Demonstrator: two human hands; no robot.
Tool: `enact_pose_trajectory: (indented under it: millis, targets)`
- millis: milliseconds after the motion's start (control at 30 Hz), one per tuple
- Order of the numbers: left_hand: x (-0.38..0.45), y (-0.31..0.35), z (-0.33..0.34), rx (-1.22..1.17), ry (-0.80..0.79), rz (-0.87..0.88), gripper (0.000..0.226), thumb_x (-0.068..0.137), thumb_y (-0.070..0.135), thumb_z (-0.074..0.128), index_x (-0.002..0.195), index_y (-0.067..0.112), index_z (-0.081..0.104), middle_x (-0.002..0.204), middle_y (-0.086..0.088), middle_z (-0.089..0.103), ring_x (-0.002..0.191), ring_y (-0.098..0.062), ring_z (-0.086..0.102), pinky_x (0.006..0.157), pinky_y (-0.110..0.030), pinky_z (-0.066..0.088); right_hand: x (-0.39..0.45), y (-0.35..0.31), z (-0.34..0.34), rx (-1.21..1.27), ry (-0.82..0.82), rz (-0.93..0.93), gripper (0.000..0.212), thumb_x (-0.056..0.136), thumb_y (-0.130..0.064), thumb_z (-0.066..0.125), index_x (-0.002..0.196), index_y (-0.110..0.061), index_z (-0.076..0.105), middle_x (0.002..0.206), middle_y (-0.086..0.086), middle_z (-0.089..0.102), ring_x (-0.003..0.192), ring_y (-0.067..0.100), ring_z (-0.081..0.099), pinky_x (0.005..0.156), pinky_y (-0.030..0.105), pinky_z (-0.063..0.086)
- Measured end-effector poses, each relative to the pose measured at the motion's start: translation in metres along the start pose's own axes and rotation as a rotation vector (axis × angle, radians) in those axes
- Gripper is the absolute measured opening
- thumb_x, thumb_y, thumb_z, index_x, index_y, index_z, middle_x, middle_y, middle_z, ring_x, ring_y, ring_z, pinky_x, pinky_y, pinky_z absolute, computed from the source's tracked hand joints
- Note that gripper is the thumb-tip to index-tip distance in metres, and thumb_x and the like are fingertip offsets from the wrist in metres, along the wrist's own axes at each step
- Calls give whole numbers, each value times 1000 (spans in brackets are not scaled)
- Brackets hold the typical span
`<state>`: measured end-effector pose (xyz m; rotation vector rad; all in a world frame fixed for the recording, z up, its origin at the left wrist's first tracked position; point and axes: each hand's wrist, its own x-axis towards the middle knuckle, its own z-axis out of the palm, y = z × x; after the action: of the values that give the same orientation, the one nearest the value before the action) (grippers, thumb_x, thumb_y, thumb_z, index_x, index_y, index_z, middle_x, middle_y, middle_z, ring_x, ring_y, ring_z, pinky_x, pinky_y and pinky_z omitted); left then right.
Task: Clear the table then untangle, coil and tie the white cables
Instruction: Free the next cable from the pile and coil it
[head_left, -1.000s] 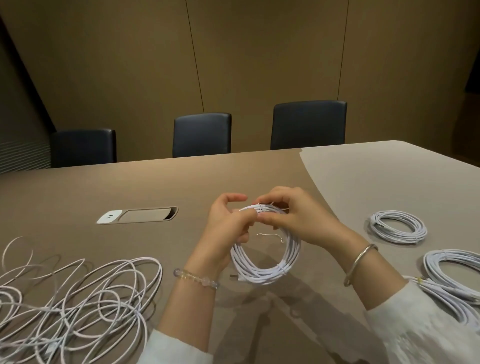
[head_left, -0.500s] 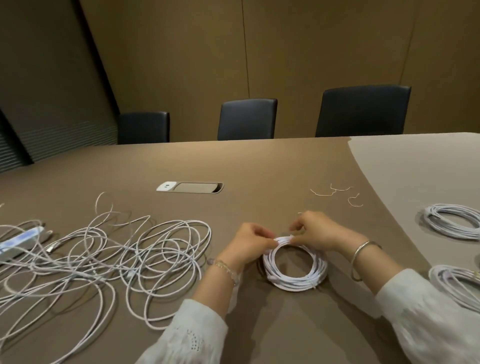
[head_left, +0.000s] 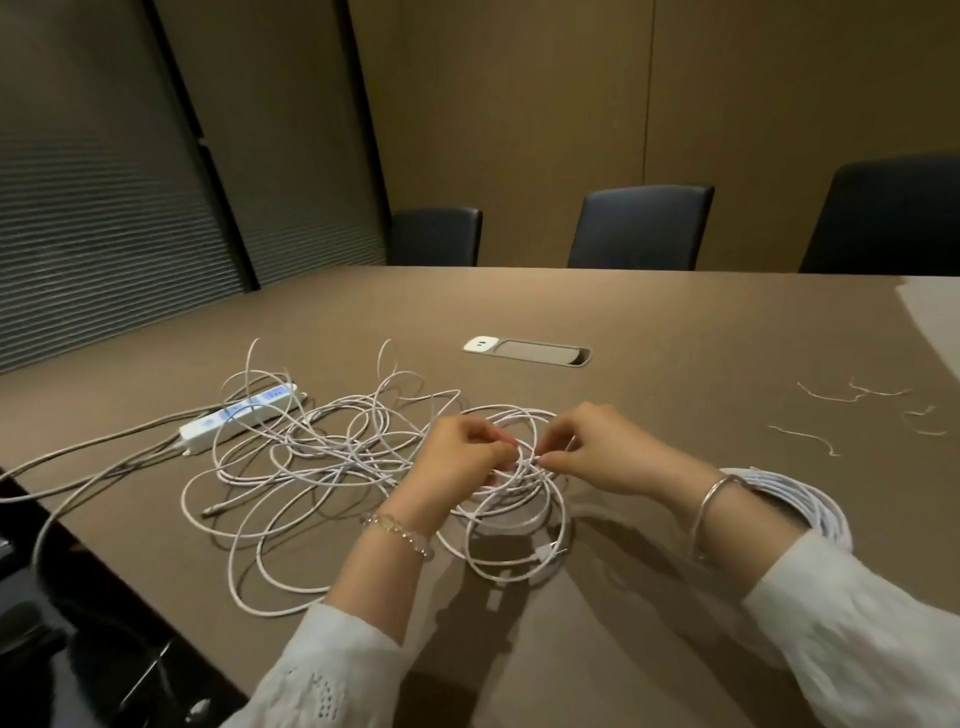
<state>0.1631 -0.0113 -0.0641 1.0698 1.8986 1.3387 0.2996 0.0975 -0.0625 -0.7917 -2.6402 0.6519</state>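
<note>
Two hands are over a brown table. The left hand has its fingers curled and pinches a white strand of the tangle. The right hand pinches a strand too, just beside the left hand. The two sets of fingertips almost touch.

The tangle is one big messy pile of white cables, with many loose loops. It lies on the table in front of the person and spreads out to the left. How many cables are in it cannot be told.

One coil of white cable lies on the table behind the right wrist, partly hidden by the arm.

One white power strip lies at the far left edge of the tangle, and some loops lie over it. Grey cords run from it off the left side of the table.

About four short ties lie on the table to the far right, well apart from the hands.

One socket panel is set in the table beyond the tangle. Three dark chairs stand along the far side.
</note>
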Motion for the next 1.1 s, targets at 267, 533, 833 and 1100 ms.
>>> enact_pose_trajectory:
  millis: [267, 533, 833, 1100]
  targets:
    - [-21, -38, -69, 49, 194, -77, 13, 87, -7, 60, 96, -5, 69, 76, -17, 65, 59, -16, 57, 49, -17, 43, 12, -25, 24, -58, -79, -40, 8, 84, -17, 70, 90, -16, 75, 88, -2, 71, 80, 8, 58, 71, 18, 41]
    - [-38, -62, -44, 389, -104, 21, 23, 78, 1, 67, 79, 23, 74, 68, 0, 68, 59, -10, 60, 62, -23, 50, -21, -21, 28, -89, -404, -111, 21, 70, -33, 84, 85, -27, 71, 68, -17, 60, 63, -6, 53, 55, 8, 39]
    - [-44, -70, -38, 521, -90, 138, 22, 71, 10, 68, 81, 29, 66, 81, 3, 67, 72, -8, 61, 71, -24, 52, -23, 8, 35, -226, -262, -109, 14, 88, -25, 65, 79, -29, 55, 78, -12, 53, 82, 11, 50, 72, 26, 41]
    - [-36, -72, -29, 647, -39, 205, 9, 82, 27, 67, 75, 25, 64, 90, 10, 50, 81, -2, 51, 67, -9, 36, -20, 33, 22, -419, -88, 60, 9, 85, -20, 56, 89, -25, 61, 99, -3, 60, 102, 21, 54, 77, 31, 45]
